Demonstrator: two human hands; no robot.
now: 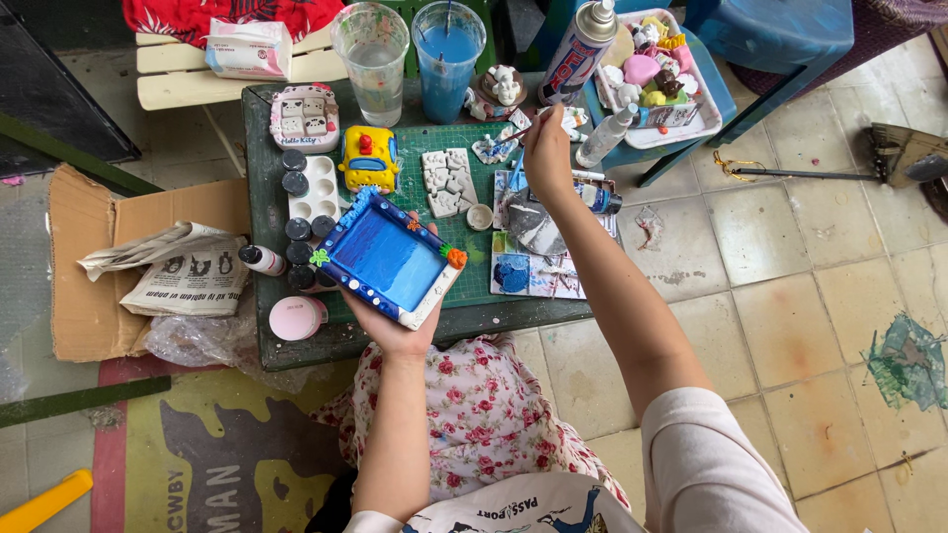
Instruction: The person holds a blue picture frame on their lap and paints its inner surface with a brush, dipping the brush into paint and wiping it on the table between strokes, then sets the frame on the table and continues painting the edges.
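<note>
The left hand grasps from below a blue painted frame, holding it over the near edge of the green table. The right hand pinches a thin brush, reaching toward the cup of blue water beside the clear cup

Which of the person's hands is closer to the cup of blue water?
The right hand, holding a paintbrush, is just below and right of the cup of blue water. The left hand holds the blue tray, much farther down.
</note>
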